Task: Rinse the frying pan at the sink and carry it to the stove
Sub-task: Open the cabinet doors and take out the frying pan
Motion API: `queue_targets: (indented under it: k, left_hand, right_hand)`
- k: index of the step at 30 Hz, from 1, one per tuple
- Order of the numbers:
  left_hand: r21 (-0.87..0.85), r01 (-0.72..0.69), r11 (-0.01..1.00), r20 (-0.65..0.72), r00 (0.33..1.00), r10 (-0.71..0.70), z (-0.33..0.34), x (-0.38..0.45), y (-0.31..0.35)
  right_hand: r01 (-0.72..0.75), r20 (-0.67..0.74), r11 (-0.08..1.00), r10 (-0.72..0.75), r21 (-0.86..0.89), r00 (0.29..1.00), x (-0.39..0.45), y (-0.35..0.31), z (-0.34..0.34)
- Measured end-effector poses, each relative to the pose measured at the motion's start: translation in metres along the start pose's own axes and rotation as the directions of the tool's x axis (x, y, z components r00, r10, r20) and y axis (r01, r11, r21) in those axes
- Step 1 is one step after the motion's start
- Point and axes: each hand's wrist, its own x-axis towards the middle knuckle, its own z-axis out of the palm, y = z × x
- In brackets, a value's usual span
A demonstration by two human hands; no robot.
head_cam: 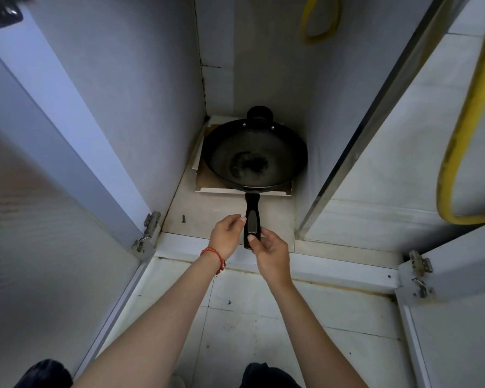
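Note:
A black frying pan (254,156) sits on a flat piece of cardboard (207,180) on the floor of a low open cabinet. Its long black handle (252,219) points toward me. My right hand (272,252) has its thumb on the near end of the handle, with the fingers curling beneath it. My left hand (227,236), with a red bead bracelet on the wrist, hovers just left of the handle, thumb tip touching its side and fingers loosely curled. The sink and the stove are out of view.
Both cabinet doors stand open, the left door (53,219) and the right door (459,275), with metal hinges (149,231) at the frame. A yellow hose (459,135) loops through the neighbouring compartment on the right. A small screw (183,219) lies on the cabinet floor. Tiled floor lies below.

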Motion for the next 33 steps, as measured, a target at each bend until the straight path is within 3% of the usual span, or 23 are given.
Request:
queue_targets:
  k: [12,24,33]
  left_hand:
    - [-0.141,0.100,0.985,0.103,0.991,-0.086,0.012,0.016,0.009]
    - [-0.171,0.189,0.967,0.234,0.961,-0.146,0.007,0.033,0.005]
    - [-0.225,0.249,0.942,0.257,0.948,-0.189,0.013,0.045,-0.005]
  right_hand:
    - [-0.035,0.046,0.999,0.034,0.030,0.998,0.005,0.011,0.001]
    - [-0.102,0.090,0.995,0.101,0.006,0.991,0.034,0.003,0.008]
    - [-0.194,0.063,0.979,0.190,0.060,0.980,0.030,0.013,0.016]
